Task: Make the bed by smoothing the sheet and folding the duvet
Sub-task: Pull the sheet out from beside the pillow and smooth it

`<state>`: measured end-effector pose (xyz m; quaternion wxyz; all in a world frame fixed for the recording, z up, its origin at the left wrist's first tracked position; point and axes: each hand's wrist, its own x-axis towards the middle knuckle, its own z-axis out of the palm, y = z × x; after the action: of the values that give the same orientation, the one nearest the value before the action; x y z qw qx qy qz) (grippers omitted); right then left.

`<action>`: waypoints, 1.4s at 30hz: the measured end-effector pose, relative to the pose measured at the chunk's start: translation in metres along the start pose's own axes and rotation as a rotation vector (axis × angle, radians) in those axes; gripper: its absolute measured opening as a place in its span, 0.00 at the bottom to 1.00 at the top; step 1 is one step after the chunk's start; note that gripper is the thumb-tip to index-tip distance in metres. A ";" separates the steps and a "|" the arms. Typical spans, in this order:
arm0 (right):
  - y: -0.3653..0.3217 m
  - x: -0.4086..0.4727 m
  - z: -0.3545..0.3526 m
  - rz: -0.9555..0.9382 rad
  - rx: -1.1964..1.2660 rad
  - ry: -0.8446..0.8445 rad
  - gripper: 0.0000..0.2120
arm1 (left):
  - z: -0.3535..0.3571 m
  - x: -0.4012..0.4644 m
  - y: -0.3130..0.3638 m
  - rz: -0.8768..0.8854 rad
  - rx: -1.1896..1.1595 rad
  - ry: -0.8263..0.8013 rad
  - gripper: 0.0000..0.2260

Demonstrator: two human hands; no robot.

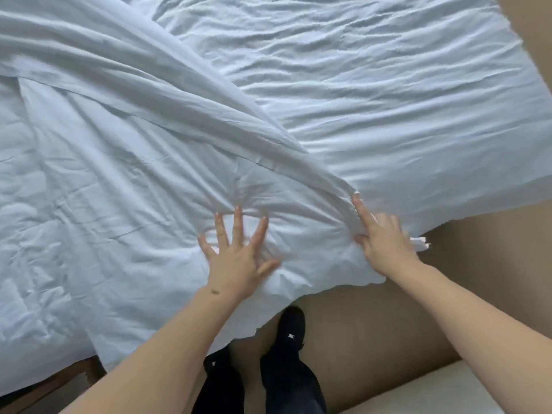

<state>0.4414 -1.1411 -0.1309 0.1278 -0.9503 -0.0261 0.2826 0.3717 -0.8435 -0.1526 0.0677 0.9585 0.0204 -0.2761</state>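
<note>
I have my left hand [236, 258] spread flat, fingers straight and apart, pressing the corner of the duvet [143, 162] down so it stays pinned while the other hand works. My right hand [385, 240] lies at the duvet's edge near the bed corner, forefinger stretched along the fold; the rest of it is blurred, so I cannot tell whether it pinches cloth or only pushes. The duvet lies folded diagonally over the near left part of the bed, leaving the wrinkled sheet [373, 85] bare on the far right. I judge the sheet not yet smoothed. My dark shoes [291, 327] stand on the tan floor [388, 324] beside the bed
</note>
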 end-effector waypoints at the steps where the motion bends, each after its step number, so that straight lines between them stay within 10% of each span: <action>1: -0.007 -0.007 -0.001 0.020 -0.049 0.108 0.42 | 0.003 -0.005 0.001 0.008 -0.014 0.024 0.39; 5: -0.067 -0.032 -0.010 -0.234 -0.027 0.458 0.35 | 0.014 -0.047 -0.001 0.103 -0.026 0.130 0.33; 9: -0.113 -0.008 0.013 -0.502 -0.089 0.423 0.27 | 0.018 -0.080 -0.057 -0.067 -0.085 0.269 0.29; 12: -0.090 -0.005 0.076 -0.178 -0.143 0.191 0.30 | 0.057 -0.109 -0.103 -0.372 -0.137 0.098 0.32; 18: -0.023 -0.164 0.192 0.607 0.275 -0.418 0.38 | 0.109 -0.158 -0.115 -0.377 -0.146 -0.058 0.51; 25: -0.059 -0.111 0.061 0.223 0.283 0.437 0.38 | 0.073 -0.168 -0.104 -0.292 -0.191 0.177 0.37; 31: -0.066 0.004 -0.004 0.027 0.044 0.129 0.61 | 0.078 -0.133 -0.098 -0.307 -0.273 0.052 0.46; 42: -0.049 -0.037 0.031 -0.048 0.212 0.130 0.34 | 0.086 -0.144 -0.112 -0.293 -0.192 0.034 0.46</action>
<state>0.3950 -1.0915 -0.1237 0.2357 -0.9469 -0.0104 0.2187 0.1957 -0.7451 -0.1612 0.1178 0.9389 0.1874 -0.2635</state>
